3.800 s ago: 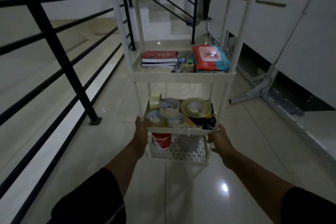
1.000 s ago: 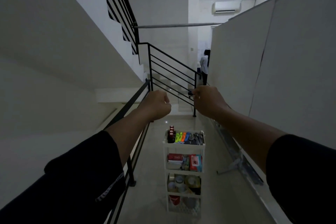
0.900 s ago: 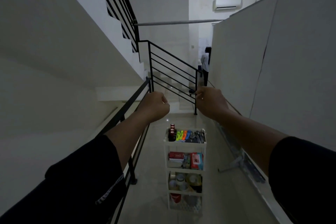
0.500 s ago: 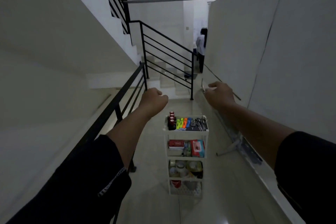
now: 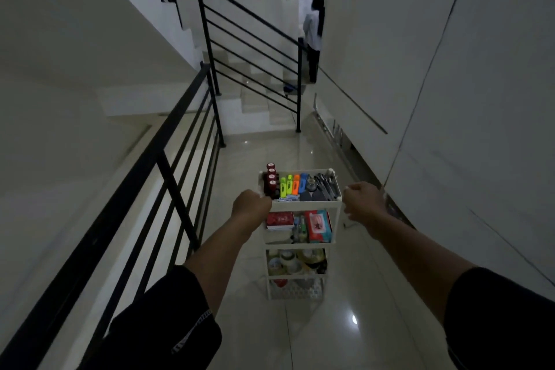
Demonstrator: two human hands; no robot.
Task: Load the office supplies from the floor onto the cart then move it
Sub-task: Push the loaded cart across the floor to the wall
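Loaded cart [image 5: 300,207] on floor beside railing [image 5: 168,159]. Left hand [image 5: 251,204] curled at cart's top-left corner; right hand [image 5: 362,198] loosely closed just right, grip unclear. Likely risk: uneven push, cart tipping.

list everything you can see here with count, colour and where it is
white plastic tiered cart: one, white, on the floor mid-corridor
round red-capped bottles: about four, top tier, left
bright highlighters: about four, yellow-green to blue, top tier, middle
dark pens: several, top tier, right
red book: one, second tier, left
red wipes pack: one, second tier, right
tape rolls: several, pale, third tier
black stair railing: left of the cart
left hand: closed at the top tier's left corner
right hand: by the right corner, grip unclear
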